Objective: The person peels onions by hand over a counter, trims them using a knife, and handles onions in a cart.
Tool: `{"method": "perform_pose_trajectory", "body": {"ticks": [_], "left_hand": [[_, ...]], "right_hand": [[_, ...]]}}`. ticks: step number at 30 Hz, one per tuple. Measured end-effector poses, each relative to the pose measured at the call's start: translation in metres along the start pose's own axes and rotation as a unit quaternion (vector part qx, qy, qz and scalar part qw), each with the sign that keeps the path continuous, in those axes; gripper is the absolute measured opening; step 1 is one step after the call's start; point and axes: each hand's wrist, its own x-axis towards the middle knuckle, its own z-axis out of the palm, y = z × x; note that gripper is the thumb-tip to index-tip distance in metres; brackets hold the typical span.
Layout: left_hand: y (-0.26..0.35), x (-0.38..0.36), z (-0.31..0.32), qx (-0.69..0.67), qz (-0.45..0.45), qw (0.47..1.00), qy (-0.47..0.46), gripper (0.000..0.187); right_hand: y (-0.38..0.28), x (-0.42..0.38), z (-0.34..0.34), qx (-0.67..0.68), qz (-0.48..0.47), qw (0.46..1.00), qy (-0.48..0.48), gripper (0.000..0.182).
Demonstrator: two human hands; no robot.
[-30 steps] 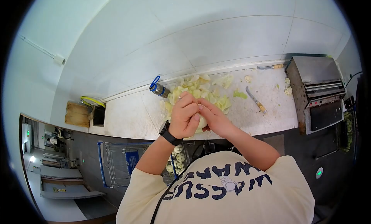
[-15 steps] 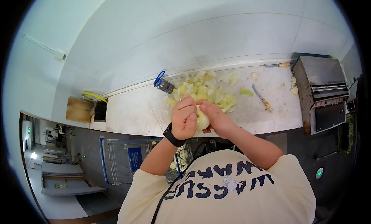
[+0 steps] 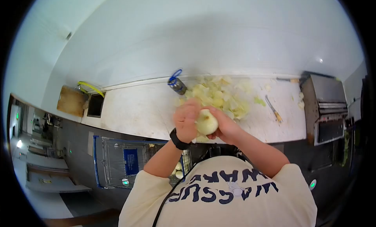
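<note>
A pale, peeled-looking onion [image 3: 207, 122] sits in my right hand [image 3: 226, 126], whose fingers wrap round its far and right sides. Its brownish root end faces up. Close against the onion's left side is my left hand [image 3: 185, 119], with a black watch on the wrist. Motion smears its fingers, and I cannot make out whether they hold anything. Just beyond both hands lies a heap of yellow-green onion skins [image 3: 221, 95] on the white counter [image 3: 137, 109].
A bottle with a blue loop [image 3: 177, 85] stands left of the skins. A knife [image 3: 274, 109] lies on the right, with another knife [image 3: 288, 80] by the wall. A metal machine [image 3: 324, 105] stands at the right end. Below is a wire cart [image 3: 113, 160] with several onions [image 3: 179, 171].
My left hand has shifted slightly off the onion and is now blurred, so more of the onion shows. My right hand still holds it. The whole view has shifted a little.
</note>
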Motion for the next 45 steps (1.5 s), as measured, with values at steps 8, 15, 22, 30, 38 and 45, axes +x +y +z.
{"method": "perform_pose_trajectory", "body": {"ticks": [8,15,22,30,38,45], "left_hand": [[-0.007,-0.015,-0.066,-0.008,0.135,0.988,-0.073,0.021],[-0.003,-0.026,-0.094,0.007,0.142,0.990,-0.002,0.020],[-0.004,-0.027,-0.097,0.041,0.181,0.981,0.064,0.028],[-0.010,-0.005,-0.086,-0.038,0.200,0.958,0.203,0.047],[-0.017,0.003,-0.061,-0.122,0.160,0.964,0.175,0.044],[-0.085,0.038,-0.075,0.005,-0.016,0.986,0.164,0.034]], "right_hand": [[0.032,0.030,0.049,-0.064,-0.084,0.994,-0.004,0.086],[0.032,0.050,0.075,-0.144,-0.056,0.988,0.016,0.093],[0.033,0.057,0.086,-0.061,-0.107,0.992,0.025,0.088],[0.037,0.056,0.069,0.001,-0.218,0.975,-0.040,0.081],[0.005,0.022,0.053,-0.005,-0.091,0.996,-0.002,0.062],[-0.001,-0.002,0.035,-0.021,-0.236,0.972,0.008,0.070]]}}
